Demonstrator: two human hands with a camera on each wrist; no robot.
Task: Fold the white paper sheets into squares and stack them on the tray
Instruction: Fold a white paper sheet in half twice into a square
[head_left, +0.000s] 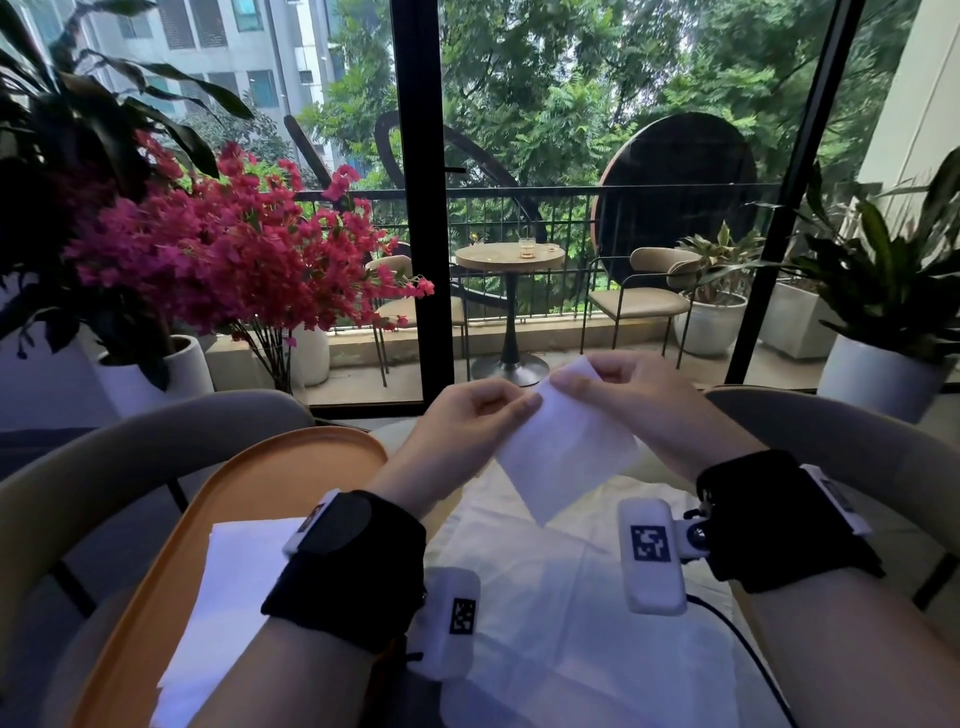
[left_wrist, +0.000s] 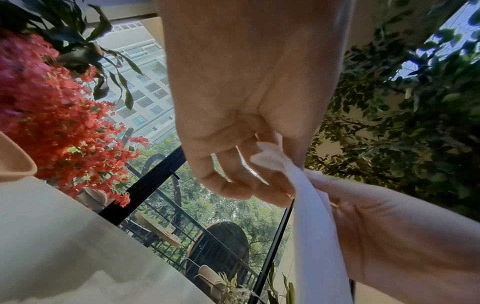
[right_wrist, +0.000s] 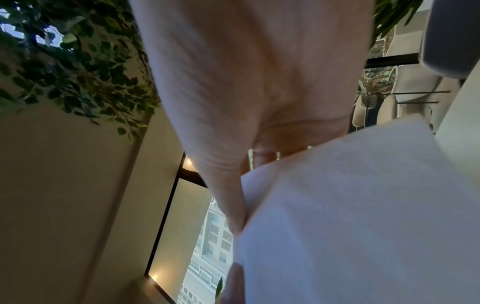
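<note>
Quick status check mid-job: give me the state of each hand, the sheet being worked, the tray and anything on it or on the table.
left hand: pinches the held sheet's upper edge
right hand: pinches the same edge, beside the left
held sheet: lifted off the table, hanging down, partly folded
tray: on the table at left, holds folded sheets
folded sheets: lying flat on the tray
loose sheets: spread flat on the table

A broad black strap is worn on the left wrist and another on the right, each fitted with a white camera block marked by a black-and-white square code, a black cable trailing from the right one.
</note>
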